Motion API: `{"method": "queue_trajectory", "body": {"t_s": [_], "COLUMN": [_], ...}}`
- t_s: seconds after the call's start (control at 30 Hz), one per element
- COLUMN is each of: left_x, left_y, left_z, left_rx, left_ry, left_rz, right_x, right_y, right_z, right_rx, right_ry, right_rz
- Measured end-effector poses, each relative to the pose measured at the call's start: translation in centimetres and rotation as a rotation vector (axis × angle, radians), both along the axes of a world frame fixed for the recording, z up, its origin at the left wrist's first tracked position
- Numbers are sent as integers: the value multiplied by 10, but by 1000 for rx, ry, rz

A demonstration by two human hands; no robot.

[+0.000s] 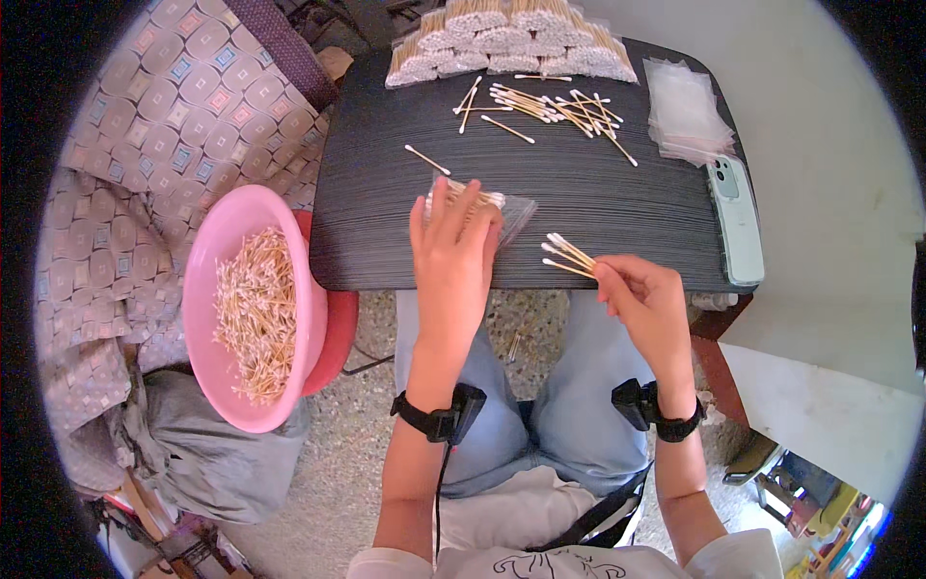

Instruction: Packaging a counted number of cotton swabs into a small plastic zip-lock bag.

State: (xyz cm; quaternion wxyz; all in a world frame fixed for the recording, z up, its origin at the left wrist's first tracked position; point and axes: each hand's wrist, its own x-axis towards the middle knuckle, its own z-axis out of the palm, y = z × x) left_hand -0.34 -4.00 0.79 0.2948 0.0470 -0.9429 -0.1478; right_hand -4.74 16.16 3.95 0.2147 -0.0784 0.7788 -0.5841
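My left hand (451, 236) reaches over a clear plastic bag (519, 218) lying on the table. Its fingers are spread and bent over the bag, holding it; the thumb side is partly hidden. Cotton swabs (490, 199) with white tips fill part of this bag. Just above the table's near edge, my right hand (644, 299) pinches a few cotton swabs (569, 256) by their lower ends, their tips fanned toward the bag. A single swab (427, 160) lies beyond my left hand. Farther back is a loose scatter of swabs (555, 108).
Filled swab bags (511, 39) are stacked at the table's (367, 203) far edge. Flat clear bags (687, 108) and a phone (738, 227) lie along the right side. A pink basin (313, 318) of loose swabs stands on a red stool (340, 338) at left. A wall borders the right.
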Motion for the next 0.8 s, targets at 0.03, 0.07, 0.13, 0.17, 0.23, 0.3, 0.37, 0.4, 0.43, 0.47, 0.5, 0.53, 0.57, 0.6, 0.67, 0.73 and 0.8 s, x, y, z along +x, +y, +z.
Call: {"method": "queue_trajectory", "body": {"t_s": [0.03,0.07,0.13,0.17,0.23,0.3,0.37,0.4,0.43,0.47,0.5,0.53,0.57,0.6,0.67,0.73,0.8], "left_x": [-2,-3,-5,-5,-5,-3,-3,-3,-3,-2,-2,-3,-3,-3,-3,-3,-3], "left_y": [0,1,4,4,4,1,-2,-3,-3,-3,-3,-4,-4,-4,-6,-7,-8], "left_z": [0,-1,-3,-4,-2,-1,0,1,1,2,2,1,2,2,3,2,2], "left_rx": [-12,-23,-4,11,94,176,288,290,328,365,367,401,435,435,494,488,485], "left_ry": [9,17,21,23,30,34,51,52,42,32,33,34,35,36,25,35,44], "left_rz": [5,10,19,30,26,23,7,6,-4,-16,-16,-22,-28,-28,-36,-37,-43], "right_x": [1,1,3,4,5,8,9,9,8,8,7,6,4,3,3,1,-1], "right_y": [-1,-1,-2,-4,-7,-13,-20,-22,-25,-27,-28,-29,-30,-31,-34,-36,-37], "right_z": [-1,-4,-6,-6,-4,0,1,2,2,2,2,-1,-4,-6,-7,-7,-7], "right_rx": [1,-27,-54,-74,-92,-90,-120,-150,-148,-154,-160,-158,-158,-157,-139,-122,-162], "right_ry": [1,27,54,66,80,-13,-25,-36,-36,-72,-109,-108,-119,-129,-114,-99,-168], "right_rz": [0,-14,-28,-25,-23,-23,-12,0,-1,17,35,35,52,70,77,86,104]}}
